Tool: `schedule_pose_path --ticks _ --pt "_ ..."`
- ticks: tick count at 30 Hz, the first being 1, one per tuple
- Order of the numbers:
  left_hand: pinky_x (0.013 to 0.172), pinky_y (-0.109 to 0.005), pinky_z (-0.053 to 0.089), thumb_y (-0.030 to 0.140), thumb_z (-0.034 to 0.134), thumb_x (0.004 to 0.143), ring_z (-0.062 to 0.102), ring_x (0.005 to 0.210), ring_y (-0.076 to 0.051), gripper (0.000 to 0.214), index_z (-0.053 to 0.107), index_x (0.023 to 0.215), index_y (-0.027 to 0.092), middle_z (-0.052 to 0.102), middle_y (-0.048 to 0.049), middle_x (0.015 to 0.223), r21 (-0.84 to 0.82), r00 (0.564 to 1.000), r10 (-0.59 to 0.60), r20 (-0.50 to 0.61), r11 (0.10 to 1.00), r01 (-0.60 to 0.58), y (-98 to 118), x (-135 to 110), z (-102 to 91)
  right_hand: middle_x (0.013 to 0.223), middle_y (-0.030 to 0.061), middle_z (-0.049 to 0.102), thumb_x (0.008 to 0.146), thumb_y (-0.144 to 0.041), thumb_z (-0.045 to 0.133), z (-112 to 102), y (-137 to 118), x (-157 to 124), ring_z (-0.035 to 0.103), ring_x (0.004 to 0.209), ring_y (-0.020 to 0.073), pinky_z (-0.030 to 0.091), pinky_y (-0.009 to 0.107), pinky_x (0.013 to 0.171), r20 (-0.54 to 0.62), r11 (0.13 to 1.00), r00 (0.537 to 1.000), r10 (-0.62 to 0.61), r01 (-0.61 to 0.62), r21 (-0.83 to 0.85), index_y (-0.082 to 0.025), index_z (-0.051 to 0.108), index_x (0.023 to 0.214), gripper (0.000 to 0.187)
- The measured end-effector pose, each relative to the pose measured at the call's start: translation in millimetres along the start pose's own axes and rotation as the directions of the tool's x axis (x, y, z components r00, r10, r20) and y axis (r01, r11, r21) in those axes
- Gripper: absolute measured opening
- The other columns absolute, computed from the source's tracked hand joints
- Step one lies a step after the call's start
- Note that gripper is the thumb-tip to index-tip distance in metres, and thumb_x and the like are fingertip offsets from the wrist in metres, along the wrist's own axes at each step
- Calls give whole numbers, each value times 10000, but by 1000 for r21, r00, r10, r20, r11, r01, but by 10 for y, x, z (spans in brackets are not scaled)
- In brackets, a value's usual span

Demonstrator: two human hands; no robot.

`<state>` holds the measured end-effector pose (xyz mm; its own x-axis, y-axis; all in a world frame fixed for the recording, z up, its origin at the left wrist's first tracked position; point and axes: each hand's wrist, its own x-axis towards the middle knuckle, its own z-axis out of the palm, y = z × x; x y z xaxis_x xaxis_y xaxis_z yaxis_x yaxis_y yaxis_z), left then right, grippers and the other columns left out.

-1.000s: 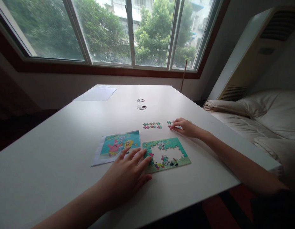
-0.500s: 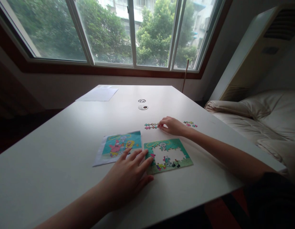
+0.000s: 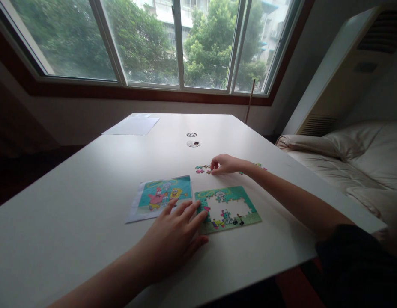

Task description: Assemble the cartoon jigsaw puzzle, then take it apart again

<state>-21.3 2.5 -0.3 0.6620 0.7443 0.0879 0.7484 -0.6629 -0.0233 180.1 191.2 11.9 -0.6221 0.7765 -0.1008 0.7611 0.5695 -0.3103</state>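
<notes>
My left hand [image 3: 179, 233] lies with its fingers spread, the fingertips resting on the left edge of a partly filled cartoon jigsaw puzzle [image 3: 249, 218]. The puzzle's border is in place around an irregular white gap. Left of it, partly under my left fingers, a printed reference picture [image 3: 156, 194] shows the cartoon characters. Beyond the puzzle, my right hand [image 3: 224, 164] is pinched low over a row of loose puzzle pieces [image 3: 201, 169]. Its thumb and forefinger meet at a puzzle piece at the row's right end, mostly hidden by the fingers.
More loose pieces [image 3: 259, 166] lie beyond my right wrist, partly covered by it. Two round discs [image 3: 193, 144] sit farther up the white table [image 3: 73, 205]. A white sheet [image 3: 132, 126] lies at the far left corner. A padded sofa [image 3: 317, 158] stands at the right.
My right hand has shifted slightly left along the row of loose pieces, its fingers more curled. The wrist now covers part of the right-hand pieces. My left hand stays on the puzzle.
</notes>
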Motion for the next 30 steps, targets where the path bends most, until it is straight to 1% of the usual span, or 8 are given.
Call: schedule_pose_path --ticks 4,10,14,17,21,23,27,30 --pt "961 -531 306 422 435 880 431 1177 -307 422 456 1259 237 490 -100 1286 -3 1000 4 10 1000 -4 -4 5 -5 843 29 649 669 -271 630 -6 26 7 556 721 129 382 205 593 0 999 1000 -17 17 49 -170 643 832 192" --pt "961 -532 303 428 415 889 431 1178 -304 420 445 1266 245 482 -98 1293 -5 1000 4 4 1000 -4 -12 4 4 769 9 625 679 -224 612 55 57 -46 515 668 102 367 204 584 -75 977 986 -148 157 141 -153 623 769 116" --pt "963 -522 302 423 421 889 438 1170 -297 415 448 1263 245 487 -98 1286 -2 1000 8 -11 1000 -8 -14 -2 9 740 13 609 695 -238 618 45 56 -135 508 653 95 386 215 590 -128 944 971 -200 226 239 -134 618 797 145" --pt "965 -515 300 421 426 888 437 1170 -297 412 455 1256 237 490 -102 1282 -2 1000 8 -15 1000 -8 -12 -8 11 750 24 622 725 -250 609 7 66 -273 529 667 95 410 229 614 -145 900 963 -225 263 348 -121 619 830 167" --pt "963 -505 309 417 420 891 446 1162 -291 405 457 1254 241 499 -101 1271 -9 998 13 -54 1000 -14 -8 -9 16 784 36 637 737 -268 617 -3 84 -542 575 700 103 457 253 651 -95 784 976 -195 214 583 -113 604 835 184" --pt "963 -506 309 413 420 891 448 1160 -291 402 456 1254 244 500 -98 1269 -8 999 10 -44 1000 -11 -4 -7 14 800 42 642 747 -274 614 18 74 -681 599 732 112 479 267 683 -50 720 982 -183 168 673 -114 595 844 188" --pt "965 -504 305 414 425 888 442 1163 -288 396 453 1251 257 498 -90 1271 4 1000 3 -27 1000 -3 1 -2 8 755 36 642 765 -288 608 81 -10 -871 616 705 110 502 257 666 29 679 982 -187 108 727 -112 594 872 207" --pt "966 -504 303 416 427 888 441 1163 -287 394 456 1246 254 498 -92 1272 12 1000 5 -30 1000 -4 -1 -3 11 739 24 629 772 -288 609 143 -97 -911 614 687 103 499 233 627 41 664 979 -199 104 740 -116 577 952 251"
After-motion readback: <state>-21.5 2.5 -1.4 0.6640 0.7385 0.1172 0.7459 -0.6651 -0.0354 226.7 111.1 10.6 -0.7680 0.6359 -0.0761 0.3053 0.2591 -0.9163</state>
